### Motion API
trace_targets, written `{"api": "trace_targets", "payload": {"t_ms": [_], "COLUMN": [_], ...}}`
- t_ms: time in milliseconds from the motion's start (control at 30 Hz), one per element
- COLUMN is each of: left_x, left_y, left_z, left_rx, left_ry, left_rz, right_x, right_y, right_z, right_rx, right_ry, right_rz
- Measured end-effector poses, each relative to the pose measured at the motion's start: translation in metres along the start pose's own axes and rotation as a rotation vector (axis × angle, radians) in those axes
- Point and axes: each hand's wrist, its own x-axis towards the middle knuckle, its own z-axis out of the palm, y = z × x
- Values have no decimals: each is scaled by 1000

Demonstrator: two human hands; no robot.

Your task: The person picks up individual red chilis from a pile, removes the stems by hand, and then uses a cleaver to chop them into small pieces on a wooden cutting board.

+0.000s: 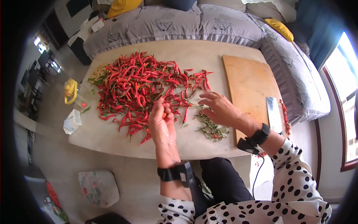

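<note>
A large heap of red chili peppers (131,81) covers the left and middle of the table (112,140). My left hand (163,123) is at the heap's near edge, palm up with curled fingers, shut on a chili pepper (164,114) whose orange-red part shows between them. Over the near end of a small pile of green chili stems (211,127) is my right hand (221,107), its fingers spread and nothing visible in them. Some red peppers (202,77) lie loose just beyond that hand.
A wooden cutting board (249,86) lies on the right, bearing a cleaver (274,113). Cut red peppers (284,116) line the table's right edge. A plastic bottle with a yellow handle (81,93) and a white carton (73,121) stand at the left. A stool (99,189) is below.
</note>
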Motion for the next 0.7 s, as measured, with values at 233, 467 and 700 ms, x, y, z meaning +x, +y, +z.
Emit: {"api": "trace_targets", "payload": {"t_ms": [233, 467, 700], "left_x": [-56, -122, -140], "left_y": [-72, -127, -168], "left_z": [42, 62, 79], "left_rx": [98, 263, 664], "left_ry": [-235, -405, -518], "left_rz": [-367, -509, -500], "right_x": [-163, -282, -337], "right_y": [10, -1, 78], "right_z": [-83, -133, -102], "right_rx": [67, 212, 73], "right_ry": [78, 125, 312], "right_rz": [277, 748, 737]}}
